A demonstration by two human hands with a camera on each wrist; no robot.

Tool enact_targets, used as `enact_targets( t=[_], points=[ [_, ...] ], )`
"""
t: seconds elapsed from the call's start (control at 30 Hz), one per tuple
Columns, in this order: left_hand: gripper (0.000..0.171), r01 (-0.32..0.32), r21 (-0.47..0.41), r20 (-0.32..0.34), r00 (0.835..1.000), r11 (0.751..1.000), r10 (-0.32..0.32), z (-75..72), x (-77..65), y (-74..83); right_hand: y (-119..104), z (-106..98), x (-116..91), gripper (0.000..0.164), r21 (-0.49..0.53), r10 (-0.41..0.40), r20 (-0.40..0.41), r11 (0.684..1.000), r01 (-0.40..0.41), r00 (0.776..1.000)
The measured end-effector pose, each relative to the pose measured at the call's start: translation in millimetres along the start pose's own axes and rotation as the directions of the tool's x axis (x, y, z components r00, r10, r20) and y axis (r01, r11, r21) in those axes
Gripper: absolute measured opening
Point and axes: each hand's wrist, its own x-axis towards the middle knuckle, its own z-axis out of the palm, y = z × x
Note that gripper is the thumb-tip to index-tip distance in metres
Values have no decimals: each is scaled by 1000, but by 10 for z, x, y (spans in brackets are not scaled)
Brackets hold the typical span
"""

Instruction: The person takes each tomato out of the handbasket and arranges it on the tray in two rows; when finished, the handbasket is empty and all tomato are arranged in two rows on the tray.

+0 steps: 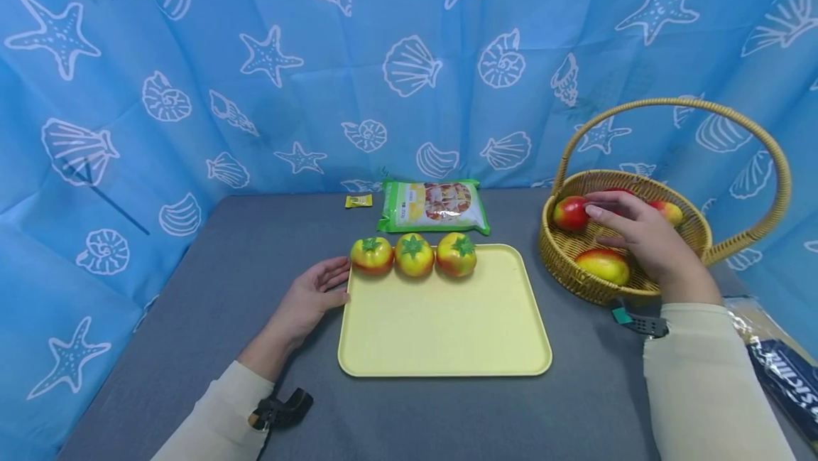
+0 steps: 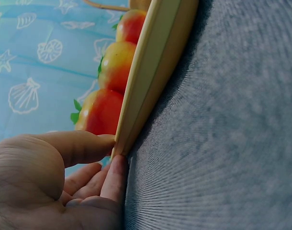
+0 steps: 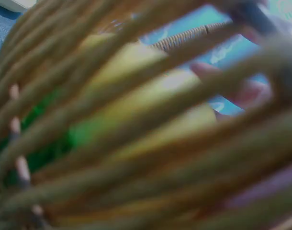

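Observation:
Three yellow-and-red tomatoes (image 1: 414,256) with green star-shaped tops stand in a row along the far edge of a pale yellow tray (image 1: 441,326). My left hand (image 1: 313,295) holds the tray's left rim, thumb and fingertips meeting the edge in the left wrist view. Over the wicker basket (image 1: 556,262) at the right, my right hand (image 1: 639,230) reaches in with fingers spread and slightly bent. Its fingertips are right beside a red fruit (image 1: 570,213). Below the palm lies a yellow-red mango (image 1: 602,266). Blurred basket strands cover most of the right wrist view.
Behind the tray lie a green-and-white food packet (image 1: 437,205) and a small yellow wrapper (image 1: 358,201). The basket's tall handle (image 1: 677,101) arches over its far side. A dark-printed plastic package (image 1: 782,369) lies at the right edge. A blue shell-print curtain (image 1: 358,77) hangs behind.

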Motion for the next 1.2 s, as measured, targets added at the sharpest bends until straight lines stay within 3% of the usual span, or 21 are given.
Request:
enact_targets(
  t=[0.23, 0.43, 0.6, 0.8, 1.0, 1.2],
  points=[
    [72, -4, -3, 6, 1000, 1000, 4, 4, 0, 0, 2, -80, -41, 68, -138, 98, 150, 987, -77, 984],
    [72, 6, -3, 1, 1000, 1000, -6, 8, -5, 18, -6, -111, -73, 66, -209, 105, 284, 977, -45, 953],
    [72, 4, -5, 5, 1000, 1000, -4, -2, -11, 18, 11, -120, -88, 67, -230, 117, 346, 973, -37, 931],
    [71, -3, -3, 10, 1000, 1000, 3, -5, 1, 4, 32, -131, -103, 71, -248, 138, 326, 967, -56, 935],
    [71, -3, 0, 4, 1000, 1000, 3, 1, 4, 1, -20, -113, -130, 73, -136, 137, 258, 985, -104, 957],
    [72, -2, -2, 1, 1000, 1000, 2, -3, 7, -13, -90, -93, -124, 76, -141, 62, 179, 989, -37, 982]
  ],
)
